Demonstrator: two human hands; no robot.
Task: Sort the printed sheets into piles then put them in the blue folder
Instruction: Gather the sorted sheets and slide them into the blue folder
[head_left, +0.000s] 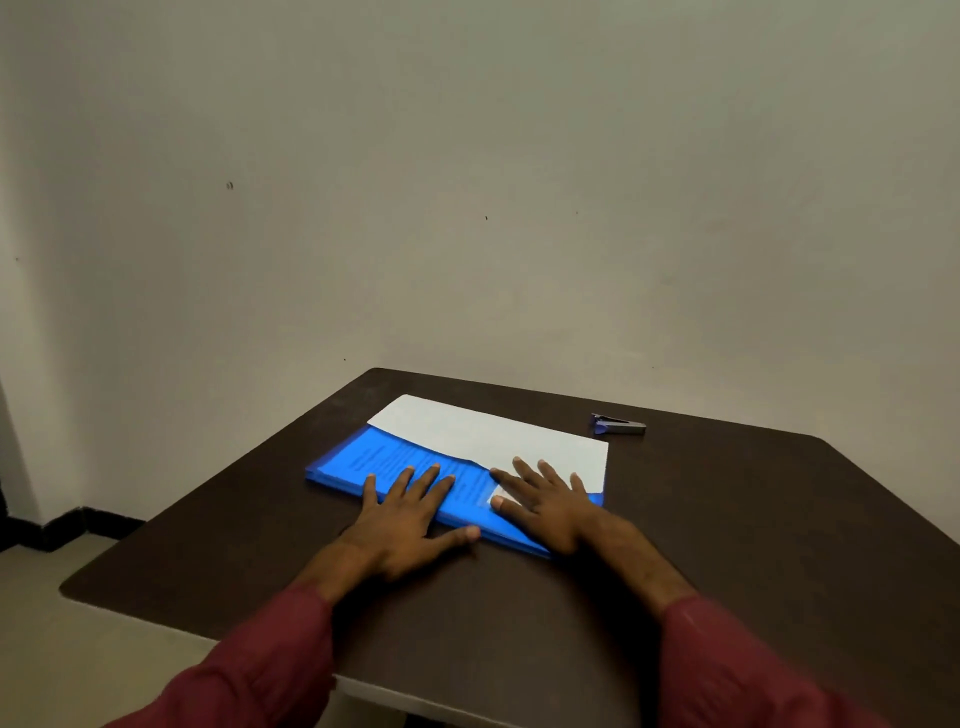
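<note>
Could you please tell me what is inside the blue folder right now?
Printed lines show through the translucent blue folder, so sheets are inside; white paper sticks out of its far edge. The left hand and right hand rest flat on it, covering part. How many sheets cannot be told.

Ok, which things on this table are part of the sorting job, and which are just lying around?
Part of the job:
blue folder, with printed text showing through its cover
white sheets sticking out of it
left hand and right hand, flat on the folder

Just lying about:
stapler, far right on the table
</note>
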